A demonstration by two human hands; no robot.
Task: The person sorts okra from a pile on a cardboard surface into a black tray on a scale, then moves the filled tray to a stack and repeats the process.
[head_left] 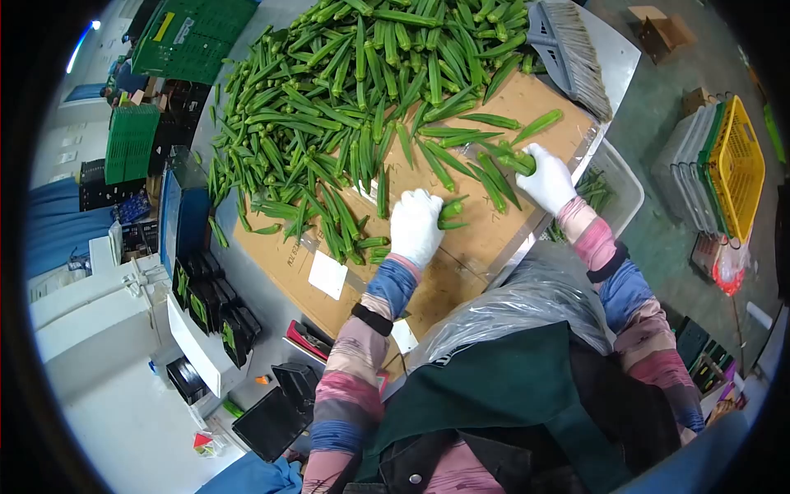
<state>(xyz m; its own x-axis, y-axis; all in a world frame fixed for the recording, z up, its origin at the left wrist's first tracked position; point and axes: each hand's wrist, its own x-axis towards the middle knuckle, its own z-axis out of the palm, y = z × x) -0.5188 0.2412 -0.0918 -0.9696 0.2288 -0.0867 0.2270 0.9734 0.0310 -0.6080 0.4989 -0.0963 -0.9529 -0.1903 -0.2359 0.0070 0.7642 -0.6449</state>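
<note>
A large heap of green okra (329, 107) covers the far part of the cardboard-topped table (288, 255), with loose pods spread towards me. My left hand (415, 228), in a white glove, is closed over the cardboard. A few okra pods (451, 212) stick out from its right side; the curled fingers hide the rest. Farther right, my gloved right hand (546, 178) grips a small bunch of okra (512, 158) near the table's right edge. Several single pods (492, 177) lie between the two hands.
A grey brush (568, 53) rests at the table's far right corner. Below the right edge stands a clear bin (627, 185) with okra inside. Stacked crates (728, 169) are on the floor at right. Black trays (216, 305) and a scale-like white machine (193, 350) stand left.
</note>
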